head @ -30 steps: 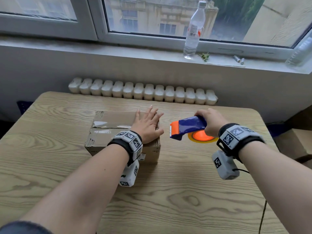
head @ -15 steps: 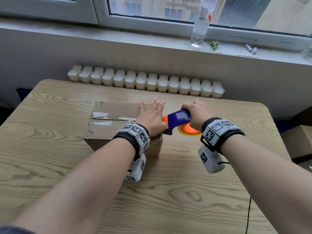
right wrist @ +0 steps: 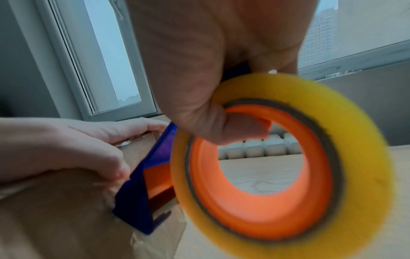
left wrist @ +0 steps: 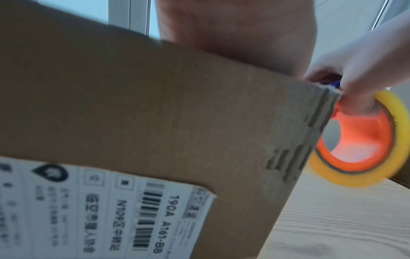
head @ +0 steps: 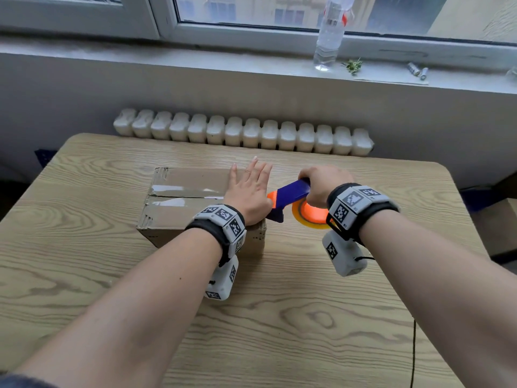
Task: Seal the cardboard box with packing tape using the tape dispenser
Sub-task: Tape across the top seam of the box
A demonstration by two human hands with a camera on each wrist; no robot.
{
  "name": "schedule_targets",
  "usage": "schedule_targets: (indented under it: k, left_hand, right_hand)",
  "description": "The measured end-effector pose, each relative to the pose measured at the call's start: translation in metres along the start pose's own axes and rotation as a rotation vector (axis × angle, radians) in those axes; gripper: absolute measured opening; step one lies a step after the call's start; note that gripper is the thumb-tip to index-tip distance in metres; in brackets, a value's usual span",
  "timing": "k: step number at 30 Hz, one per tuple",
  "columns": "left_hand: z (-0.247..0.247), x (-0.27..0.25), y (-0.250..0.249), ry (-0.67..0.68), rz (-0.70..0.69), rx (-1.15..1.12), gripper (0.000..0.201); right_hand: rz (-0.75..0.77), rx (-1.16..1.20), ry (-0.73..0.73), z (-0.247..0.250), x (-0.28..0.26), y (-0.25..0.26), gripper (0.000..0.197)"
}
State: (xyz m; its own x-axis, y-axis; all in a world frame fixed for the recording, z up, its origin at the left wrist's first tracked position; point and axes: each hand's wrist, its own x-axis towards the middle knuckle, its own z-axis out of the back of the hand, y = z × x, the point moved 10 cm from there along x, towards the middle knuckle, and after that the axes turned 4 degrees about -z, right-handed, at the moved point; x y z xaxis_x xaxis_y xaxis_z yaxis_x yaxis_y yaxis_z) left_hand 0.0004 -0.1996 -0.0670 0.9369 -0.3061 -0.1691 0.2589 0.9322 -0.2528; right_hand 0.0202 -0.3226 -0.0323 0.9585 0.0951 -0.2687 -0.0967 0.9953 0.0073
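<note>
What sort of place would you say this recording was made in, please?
Probably a room in a flat or small office, not a warehouse: a wooden table stands under a window, with a white radiator below the sill and a plastic water bottle on it. City buildings show outside.

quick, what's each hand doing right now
Left hand: open, flat on the cardboard box.
Right hand: grips the tape dispenser.

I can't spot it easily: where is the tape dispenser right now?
In the head view, the tape dispenser is gripped by the right hand, its nose against the right end of the cardboard box, beside the left hand.
</note>
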Motion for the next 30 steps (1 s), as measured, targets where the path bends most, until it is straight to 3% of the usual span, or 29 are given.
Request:
schedule_targets:
  k: [4,10,23,30]
  left_hand:
    - [0.0,0.0,0.0,-0.012,-0.009,-0.003,0.07]
    - [0.0,0.0,-0.001,-0.01,-0.015,0.008,0.066]
    - [-0.001,-0.002,-0.001,0.001,0.025,0.02,0.067]
    - [0.0,-0.002,-0.003,0.015,0.039,0.032,0.071]
  right_hand:
    - [0.074,-0.013,-0.157,0.01,0.001,-0.003,0.038]
    - [0.092,-0.01,-0.172,0.006,-0.001,-0.007,0.038]
    - [-0.007,-0.128,0.104,-0.018,0.016,-0.003,0.018]
    - [-0.026,-0.253,0.118,-0.032,0.01,-0.022,0.022]
